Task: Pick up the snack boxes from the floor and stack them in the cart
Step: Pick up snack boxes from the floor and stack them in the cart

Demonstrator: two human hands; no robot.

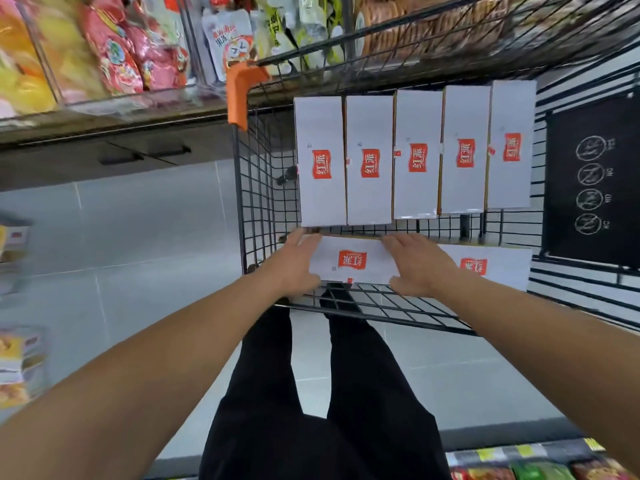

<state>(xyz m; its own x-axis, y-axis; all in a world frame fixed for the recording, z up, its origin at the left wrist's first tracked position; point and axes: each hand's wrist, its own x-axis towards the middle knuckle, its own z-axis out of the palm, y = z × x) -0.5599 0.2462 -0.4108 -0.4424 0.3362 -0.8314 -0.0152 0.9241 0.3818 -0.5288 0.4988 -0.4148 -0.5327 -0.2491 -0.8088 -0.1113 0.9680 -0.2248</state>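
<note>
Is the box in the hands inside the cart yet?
Inside. The box sits within the cart walls, gripped by left hand and right hand.

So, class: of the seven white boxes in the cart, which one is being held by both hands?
The near-left box, lying crosswise between the left hand and right hand. The others are untouched.

White snack boxes (369,161) with red logos; black wire cart (258,188), orange corner (240,91)
</note>
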